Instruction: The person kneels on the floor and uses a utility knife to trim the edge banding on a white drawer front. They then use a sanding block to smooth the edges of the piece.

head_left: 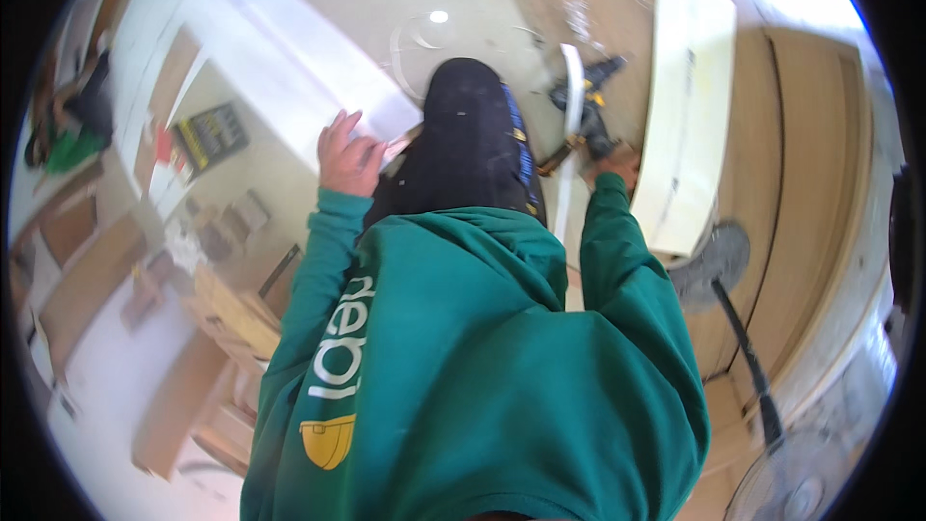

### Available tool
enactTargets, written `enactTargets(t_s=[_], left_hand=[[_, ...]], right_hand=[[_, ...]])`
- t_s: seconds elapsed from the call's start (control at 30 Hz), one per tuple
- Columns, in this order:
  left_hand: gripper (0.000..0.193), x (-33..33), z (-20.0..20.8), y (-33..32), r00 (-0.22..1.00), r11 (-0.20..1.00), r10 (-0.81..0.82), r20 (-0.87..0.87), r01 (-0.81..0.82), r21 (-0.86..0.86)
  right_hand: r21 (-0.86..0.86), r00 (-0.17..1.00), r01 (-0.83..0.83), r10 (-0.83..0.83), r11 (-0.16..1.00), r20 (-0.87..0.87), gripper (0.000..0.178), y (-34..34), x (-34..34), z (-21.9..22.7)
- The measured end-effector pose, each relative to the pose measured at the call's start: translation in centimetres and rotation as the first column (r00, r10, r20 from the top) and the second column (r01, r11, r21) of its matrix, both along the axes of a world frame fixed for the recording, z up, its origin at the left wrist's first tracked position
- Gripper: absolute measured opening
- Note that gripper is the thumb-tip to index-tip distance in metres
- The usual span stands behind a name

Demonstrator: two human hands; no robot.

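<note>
My left hand (349, 156) is beside my knee, at the near end of a long white panel (309, 53). Its thumb and a finger are drawn together, and I cannot make out what is between them. Down on the floor to the right, my right hand (625, 164) is closed at the near end of a black and yellow power tool (596, 130); the sleeve and a pale board (687, 106) hide part of the hand. A narrow white strip (573, 87) runs along the tool's left side.
A standing fan (801, 492) is at the lower right, near wooden cabinet panels (820, 135). Crumpled clear plastic (577, 19) lies on the floor ahead. On the left are a black and yellow box (210, 138), wooden pieces (231, 309) and another person in green (72, 147).
</note>
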State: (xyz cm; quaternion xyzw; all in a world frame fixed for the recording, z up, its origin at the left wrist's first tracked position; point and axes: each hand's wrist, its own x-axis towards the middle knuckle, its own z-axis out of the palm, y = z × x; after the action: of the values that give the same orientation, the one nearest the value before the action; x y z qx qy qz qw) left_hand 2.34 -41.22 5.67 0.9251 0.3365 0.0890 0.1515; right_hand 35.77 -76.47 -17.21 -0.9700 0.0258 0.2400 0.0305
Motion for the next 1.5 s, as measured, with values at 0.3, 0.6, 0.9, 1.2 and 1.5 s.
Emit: enactTargets(t_s=[0.3, 0.6, 0.9, 1.2, 1.5], left_hand=[[0.084, -5.2, -5.3, 7.1, 0.346, 0.37, 0.929, 0.132, -0.853, -0.368], [0.079, 0.1, -2.3, 7.4, 0.216, 0.194, 0.976, -0.004, -0.887, -0.42], [0.074, -1.5, -1.0, 7.1, 0.225, 0.151, 0.97, -0.093, -0.855, -0.497], [0.078, -1.4, -0.7, 7.7, 0.231, 0.154, 0.968, -0.097, -0.854, -0.497], [0.075, -0.8, -1.0, 8.1, 0.26, 0.19, 0.962, -0.084, -0.857, -0.48]], right_hand=[[0.908, 0.934, 0.29, 0.117, 0.303, -0.337, 0.076, 9.0, -1.3, 19.9], [0.854, 0.534, -0.49, 0.834, 0.176, 0.135, 0.06, 29.8, -20.0, 22.0], [0.75, 0.43, -0.659, 0.793, -0.05, 0.431, 0.052, 37.3, -22.7, 20.8], [0.775, 0.379, -0.629, 0.846, -0.063, 0.376, 0.053, 41.1, -21.8, 19.6], [0.836, 0.457, -0.536, 0.793, -0.116, 0.403, 0.051, 47.5, -21.3, 19.5]])
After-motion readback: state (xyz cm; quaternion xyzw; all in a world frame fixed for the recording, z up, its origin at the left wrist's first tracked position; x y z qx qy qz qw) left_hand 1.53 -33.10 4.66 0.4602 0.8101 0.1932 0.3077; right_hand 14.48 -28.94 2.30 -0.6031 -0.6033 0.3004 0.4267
